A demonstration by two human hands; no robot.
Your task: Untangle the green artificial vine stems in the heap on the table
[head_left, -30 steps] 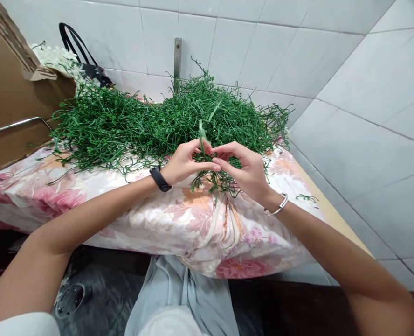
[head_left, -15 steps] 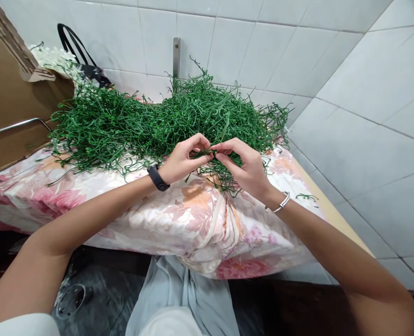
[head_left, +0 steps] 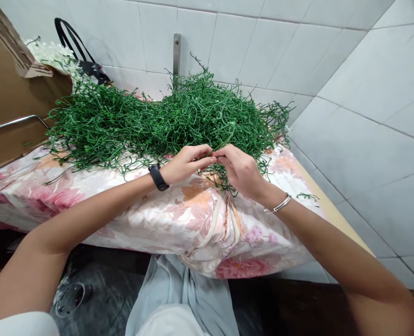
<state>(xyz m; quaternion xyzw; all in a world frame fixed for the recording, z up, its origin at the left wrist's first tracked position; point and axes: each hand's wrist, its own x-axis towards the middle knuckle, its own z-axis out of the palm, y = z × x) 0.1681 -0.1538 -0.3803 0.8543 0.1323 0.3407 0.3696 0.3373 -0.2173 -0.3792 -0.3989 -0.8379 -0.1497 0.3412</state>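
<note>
A wide heap of thin green plastic-looking stems (head_left: 151,121) lies along the back of the table. In front of it, my left hand (head_left: 189,163) pinches a green stem (head_left: 224,141) between thumb and fingers. My right hand (head_left: 242,170) meets it fingertip to fingertip, its fingers closed on the same stem. One end of that stem rises toward the heap; the part between the fingertips is mostly hidden. More loose stems (head_left: 224,184) hang below my right hand on the cloth.
A floral cloth (head_left: 151,210) covers the table. At left stands a cardboard box (head_left: 14,102) with a metal rod (head_left: 14,122). White flowers (head_left: 53,53) and a black strap (head_left: 72,37) are behind. A few stems (head_left: 307,196) lie at right, near the tiled wall (head_left: 368,130).
The fingers of both hands have closed in, and my right hand has turned and curled more tightly. The heap looks the same.
</note>
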